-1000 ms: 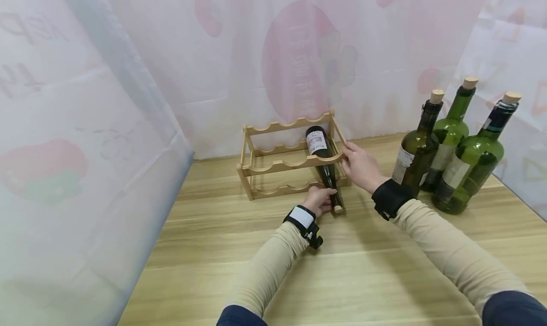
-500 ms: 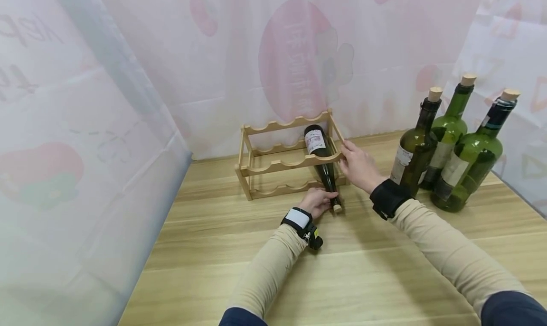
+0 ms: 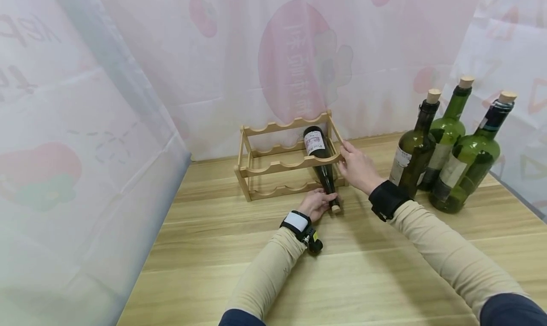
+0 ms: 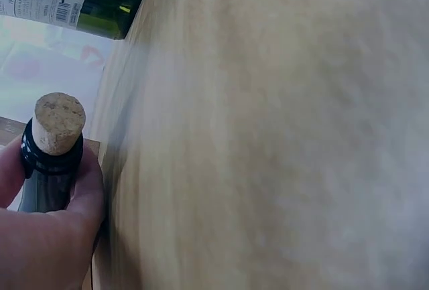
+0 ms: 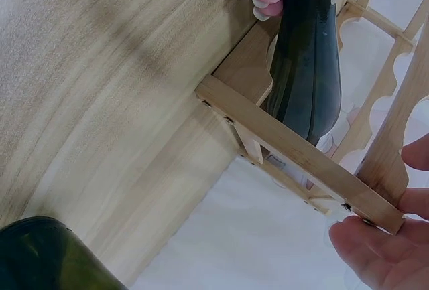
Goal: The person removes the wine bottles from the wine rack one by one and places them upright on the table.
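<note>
A dark wine bottle (image 3: 326, 175) lies in the right-hand slot of the wooden wine rack's (image 3: 282, 166) lower tier, passing under the upper front rail. Its neck sticks out at the front, cork (image 4: 59, 122) towards me. My left hand (image 3: 315, 205) grips this neck just behind the cork, thumb on one side and fingers on the other. At the rack's upper front right corner, my right hand (image 3: 359, 167) holds the wood between thumb and fingers, as the right wrist view shows too. Part of the bottle is hidden behind the rail.
Three corked green bottles stand upright to the right: a dark one (image 3: 415, 150) nearest my right wrist, another (image 3: 449, 126) behind, and one (image 3: 476, 155) at the far right. A printed curtain (image 3: 213, 69) hangs behind the wooden table (image 3: 205, 250).
The left hand's thumb has slid slightly along the bottle neck towards the cork. The right hand and the rack stay in place; the head view has shifted a little.
</note>
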Motion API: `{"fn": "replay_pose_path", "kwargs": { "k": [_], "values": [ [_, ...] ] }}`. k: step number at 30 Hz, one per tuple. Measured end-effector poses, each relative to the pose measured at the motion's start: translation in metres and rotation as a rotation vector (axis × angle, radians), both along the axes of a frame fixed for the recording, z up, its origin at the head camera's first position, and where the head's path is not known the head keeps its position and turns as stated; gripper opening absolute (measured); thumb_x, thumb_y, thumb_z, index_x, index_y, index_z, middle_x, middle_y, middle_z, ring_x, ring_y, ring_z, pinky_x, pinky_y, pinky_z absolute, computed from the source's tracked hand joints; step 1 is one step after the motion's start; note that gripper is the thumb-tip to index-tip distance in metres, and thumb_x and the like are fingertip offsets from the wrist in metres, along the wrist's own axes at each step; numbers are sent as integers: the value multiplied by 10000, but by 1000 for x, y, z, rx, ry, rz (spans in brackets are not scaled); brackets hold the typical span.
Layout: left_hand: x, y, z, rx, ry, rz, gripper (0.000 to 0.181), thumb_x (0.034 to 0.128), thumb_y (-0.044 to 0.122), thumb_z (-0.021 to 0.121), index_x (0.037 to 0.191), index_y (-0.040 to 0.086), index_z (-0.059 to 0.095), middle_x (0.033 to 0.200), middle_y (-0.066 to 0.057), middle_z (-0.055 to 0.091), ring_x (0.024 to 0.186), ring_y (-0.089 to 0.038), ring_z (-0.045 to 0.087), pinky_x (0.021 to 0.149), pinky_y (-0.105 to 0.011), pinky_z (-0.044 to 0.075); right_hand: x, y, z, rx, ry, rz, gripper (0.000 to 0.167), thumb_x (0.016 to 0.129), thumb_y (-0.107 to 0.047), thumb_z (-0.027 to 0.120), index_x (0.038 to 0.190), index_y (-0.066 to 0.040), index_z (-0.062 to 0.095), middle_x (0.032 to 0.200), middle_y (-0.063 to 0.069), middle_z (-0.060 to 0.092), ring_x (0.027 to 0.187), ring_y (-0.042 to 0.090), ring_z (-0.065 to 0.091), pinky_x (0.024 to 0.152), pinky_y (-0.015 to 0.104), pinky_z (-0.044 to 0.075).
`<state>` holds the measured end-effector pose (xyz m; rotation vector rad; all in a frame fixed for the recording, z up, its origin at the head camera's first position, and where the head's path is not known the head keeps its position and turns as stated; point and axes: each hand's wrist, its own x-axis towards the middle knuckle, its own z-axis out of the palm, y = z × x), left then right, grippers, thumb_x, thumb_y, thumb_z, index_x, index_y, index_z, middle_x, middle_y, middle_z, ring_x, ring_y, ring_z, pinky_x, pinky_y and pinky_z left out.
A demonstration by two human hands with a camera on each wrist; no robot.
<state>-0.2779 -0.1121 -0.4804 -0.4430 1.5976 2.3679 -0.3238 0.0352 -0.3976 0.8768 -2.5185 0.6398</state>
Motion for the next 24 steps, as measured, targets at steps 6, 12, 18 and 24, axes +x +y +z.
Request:
{"fn": "replay_pose_path", "kwargs": {
  "k": [6, 12, 18, 24],
  "values": [
    [4, -2, 0, -14, 4, 23, 724, 918, -26, 596, 1494, -82, 159, 1374, -263, 513, 1199, -280, 588, 1083, -354, 431, 1, 1, 2, 14, -24, 1, 443, 903, -54, 581, 1311, 105, 515, 1446, 260, 432, 954, 404, 645, 695, 482, 533],
    [6, -1, -1, -25, 21, 45, 623, 910, -26, 609, 1434, -82, 277, 1342, -268, 538, 999, -189, 667, 962, -284, 506, 9, 3, 0, -63, -62, -11, 536, 873, -67, 596, 1363, 101, 458, 1497, 298, 337, 1228, 456, 477, 956, 554, 448],
    [12, 1, 0, -27, 68, 36, 277, 913, -5, 614, 1175, -32, 528, 1183, -246, 657, 865, -141, 682, 787, -229, 539, 23, 4, -11, -388, -77, -34, 235, 845, 1, 587, 1052, 108, 620, 1063, 279, 617, 1000, 404, 556, 887, 494, 439],
    [16, 2, 5, -20, 107, 45, 227, 900, -20, 626, 1116, -27, 556, 1199, -286, 633, 926, -207, 698, 772, -251, 560, 22, 6, -15, -430, -596, -6, 346, 947, -104, 487, 1180, 136, 576, 1098, 303, 644, 938, 325, 653, 824, 395, 543]
  ]
}}
